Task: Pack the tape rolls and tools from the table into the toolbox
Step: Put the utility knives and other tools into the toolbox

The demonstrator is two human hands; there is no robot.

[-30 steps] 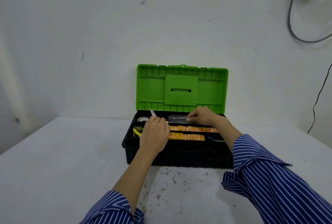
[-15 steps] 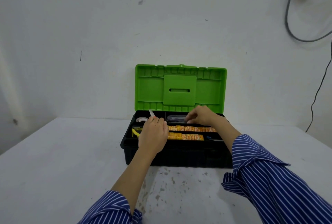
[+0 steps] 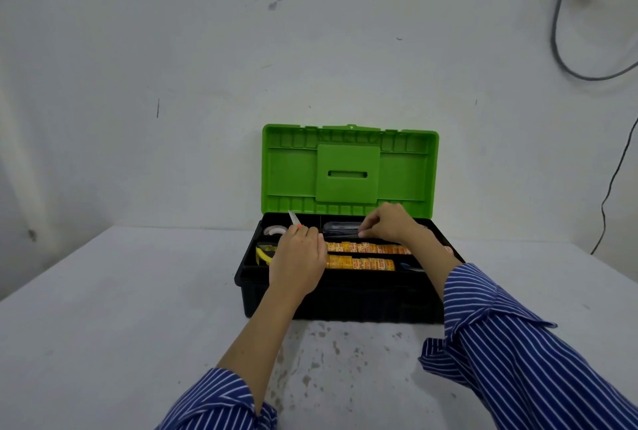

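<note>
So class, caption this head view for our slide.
Both hands, left and right, arrange items inside the open toolbox on the table.

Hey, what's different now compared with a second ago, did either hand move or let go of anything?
Almost nothing changed. The left hand keeps its grip on the small orange-tipped tool over the toolbox, and the right hand stays on the clear case at the back. The orange tape rolls and green lid are unmoved.

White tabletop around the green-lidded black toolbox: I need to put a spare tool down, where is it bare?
The white tabletop is bare left of the black toolbox and right of it, beyond the striped sleeve. Crowded: the toolbox tray, with orange tape rolls, the left hand and right hand.
</note>
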